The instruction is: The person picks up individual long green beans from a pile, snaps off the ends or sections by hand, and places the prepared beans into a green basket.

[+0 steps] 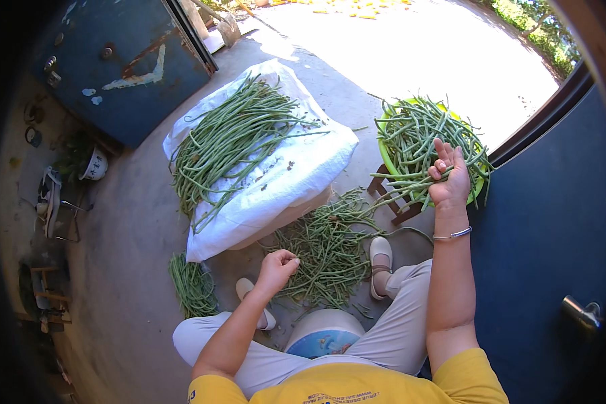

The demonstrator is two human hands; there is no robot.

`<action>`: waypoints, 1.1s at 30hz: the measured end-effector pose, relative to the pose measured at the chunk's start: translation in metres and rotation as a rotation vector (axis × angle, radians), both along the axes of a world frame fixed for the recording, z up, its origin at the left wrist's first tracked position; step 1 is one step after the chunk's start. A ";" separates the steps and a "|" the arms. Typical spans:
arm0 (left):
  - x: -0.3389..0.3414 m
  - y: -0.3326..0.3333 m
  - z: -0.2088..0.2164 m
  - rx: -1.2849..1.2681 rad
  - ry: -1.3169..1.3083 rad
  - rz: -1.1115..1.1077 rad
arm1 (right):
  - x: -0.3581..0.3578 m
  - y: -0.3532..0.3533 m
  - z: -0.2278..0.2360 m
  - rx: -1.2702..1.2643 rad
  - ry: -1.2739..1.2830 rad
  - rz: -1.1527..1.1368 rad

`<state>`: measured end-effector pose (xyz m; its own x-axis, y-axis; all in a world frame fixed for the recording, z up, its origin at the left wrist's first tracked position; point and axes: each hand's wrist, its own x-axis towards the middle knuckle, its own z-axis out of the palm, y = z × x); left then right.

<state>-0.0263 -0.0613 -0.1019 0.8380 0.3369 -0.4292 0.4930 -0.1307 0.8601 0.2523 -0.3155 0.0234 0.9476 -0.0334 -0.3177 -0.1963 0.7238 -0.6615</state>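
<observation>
Quick tally off my remote feed: two grips, left hand and right hand. White sheet, one. Lime basin, one. Bean heaps, four: sheet heap, basin heap, big floor heap, small floor heap. Single beans: too tangled for me to count. Brown stool, one. Shoes, two. Bracelet, one. Blue doors, two. Flowerpot, one. Round white container, one. Dark left edge: too dim, uncounted.
</observation>
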 end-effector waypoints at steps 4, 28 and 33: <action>-0.005 0.000 0.005 0.403 -0.040 -0.214 | -0.012 0.003 0.005 0.009 -0.061 0.071; 0.024 0.032 0.077 0.368 -0.150 -0.356 | -0.005 0.076 -0.405 -1.403 0.115 0.533; 0.026 0.053 0.073 0.426 -0.016 -0.399 | 0.023 0.120 -0.463 -1.363 0.010 0.447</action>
